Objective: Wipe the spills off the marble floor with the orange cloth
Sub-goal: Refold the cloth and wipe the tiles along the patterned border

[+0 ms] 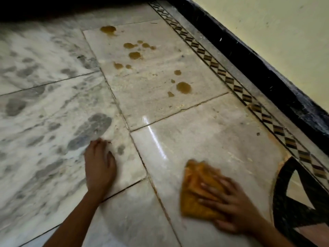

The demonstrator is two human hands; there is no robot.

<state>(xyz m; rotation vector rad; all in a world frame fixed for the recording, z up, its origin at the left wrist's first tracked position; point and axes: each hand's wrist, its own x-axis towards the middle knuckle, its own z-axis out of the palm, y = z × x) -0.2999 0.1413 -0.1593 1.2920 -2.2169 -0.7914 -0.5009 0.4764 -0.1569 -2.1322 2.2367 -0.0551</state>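
Fingers of the right hand lie spread flat on the orange cloth, pressing it to the near marble floor, left hand flat alongside; brown spills on the far tile look untouched, open floor lying between, the patterned border closing the right side.

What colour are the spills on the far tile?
Amber-brown spills, scattered blots on the cream marble floor; clearest in the head view.

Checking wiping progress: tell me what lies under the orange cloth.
Pale marble floor shows around the orange cloth, which the right hand presses down. The patch beneath it is hidden.
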